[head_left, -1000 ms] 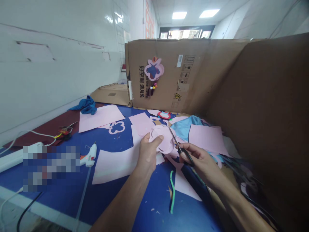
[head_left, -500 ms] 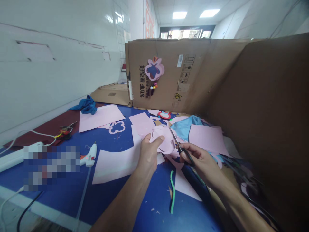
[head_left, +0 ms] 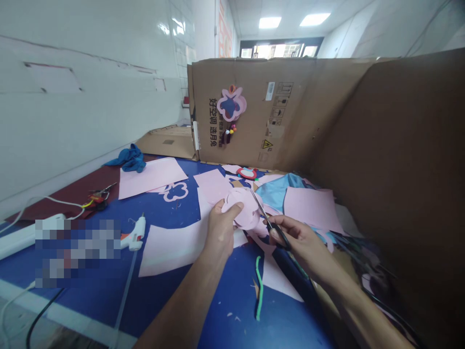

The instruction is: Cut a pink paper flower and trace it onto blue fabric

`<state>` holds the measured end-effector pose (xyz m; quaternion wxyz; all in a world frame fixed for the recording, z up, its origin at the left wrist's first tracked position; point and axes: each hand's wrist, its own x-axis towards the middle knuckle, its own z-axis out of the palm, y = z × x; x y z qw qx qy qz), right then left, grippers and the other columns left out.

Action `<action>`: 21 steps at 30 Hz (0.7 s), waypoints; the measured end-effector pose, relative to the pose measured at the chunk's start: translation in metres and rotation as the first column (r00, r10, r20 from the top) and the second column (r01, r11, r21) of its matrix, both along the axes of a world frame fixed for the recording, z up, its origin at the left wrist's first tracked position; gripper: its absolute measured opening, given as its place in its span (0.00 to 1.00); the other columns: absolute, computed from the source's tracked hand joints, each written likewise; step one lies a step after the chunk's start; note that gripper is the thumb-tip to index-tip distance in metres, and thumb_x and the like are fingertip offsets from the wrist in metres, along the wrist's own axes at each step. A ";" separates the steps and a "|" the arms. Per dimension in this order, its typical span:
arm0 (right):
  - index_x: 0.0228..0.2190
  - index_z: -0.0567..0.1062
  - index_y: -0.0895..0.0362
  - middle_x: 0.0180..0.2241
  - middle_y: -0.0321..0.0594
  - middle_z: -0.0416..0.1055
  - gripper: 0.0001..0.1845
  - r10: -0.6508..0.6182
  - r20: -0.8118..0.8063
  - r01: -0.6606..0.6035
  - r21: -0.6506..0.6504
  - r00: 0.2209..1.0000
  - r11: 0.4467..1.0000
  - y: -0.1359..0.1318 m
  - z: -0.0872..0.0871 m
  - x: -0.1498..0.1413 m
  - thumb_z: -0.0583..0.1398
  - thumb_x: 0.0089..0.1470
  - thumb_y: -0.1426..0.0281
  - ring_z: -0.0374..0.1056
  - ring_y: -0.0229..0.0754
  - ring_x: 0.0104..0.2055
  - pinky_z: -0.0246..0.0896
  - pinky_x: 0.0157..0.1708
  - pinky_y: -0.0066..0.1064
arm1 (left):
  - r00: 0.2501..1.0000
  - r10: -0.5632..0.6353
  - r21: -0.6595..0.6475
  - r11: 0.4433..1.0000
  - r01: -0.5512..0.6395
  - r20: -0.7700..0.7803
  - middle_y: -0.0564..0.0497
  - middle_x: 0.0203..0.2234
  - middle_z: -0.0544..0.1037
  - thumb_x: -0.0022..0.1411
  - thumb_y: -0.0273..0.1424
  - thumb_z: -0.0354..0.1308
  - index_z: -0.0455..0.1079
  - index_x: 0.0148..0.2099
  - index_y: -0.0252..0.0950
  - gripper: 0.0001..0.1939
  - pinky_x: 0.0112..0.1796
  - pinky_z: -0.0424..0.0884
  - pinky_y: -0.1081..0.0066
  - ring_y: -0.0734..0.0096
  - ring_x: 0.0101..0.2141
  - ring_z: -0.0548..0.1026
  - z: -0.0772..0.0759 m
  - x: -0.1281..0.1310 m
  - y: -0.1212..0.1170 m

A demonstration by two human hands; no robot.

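Observation:
My left hand (head_left: 222,228) pinches a pink paper cutout (head_left: 244,208) with rounded edges, thumb on top. In my right hand (head_left: 292,237) is a pair of scissors (head_left: 278,233) with dark handles, gripped by the fingers. The blades point up and to the left and lie along the right edge of the cutout; whether they touch the paper I cannot tell. Below my hands a pink sheet (head_left: 170,247) and a green fuzzy strip (head_left: 258,288) lie on the blue table (head_left: 181,300).
A white glue gun (head_left: 136,235) rests on the left, with a white power strip (head_left: 22,235) beyond it. Light blue cloth (head_left: 278,191) and pink sheets (head_left: 312,206) lie beyond my right hand. A cardboard box (head_left: 301,111) walls the back and right, bearing a pink flower ornament (head_left: 240,107).
My left hand and the pink cutout have shifted slightly left and down. The scissors have barely moved, staying at the cutout's right edge.

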<state>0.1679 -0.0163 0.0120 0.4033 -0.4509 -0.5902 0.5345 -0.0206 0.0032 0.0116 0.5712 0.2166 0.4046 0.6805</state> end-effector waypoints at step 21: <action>0.39 0.80 0.54 0.29 0.37 0.73 0.27 0.000 0.021 0.000 0.040 1.000 0.999 -0.002 0.003 0.000 0.71 0.51 0.44 0.67 0.43 0.33 0.61 0.34 0.33 | 1.000 0.000 -0.023 1.000 0.000 -0.002 0.40 0.46 0.85 0.43 0.31 0.78 0.79 0.53 0.34 0.32 0.34 0.76 0.69 0.62 0.36 0.82 0.001 0.002 -0.001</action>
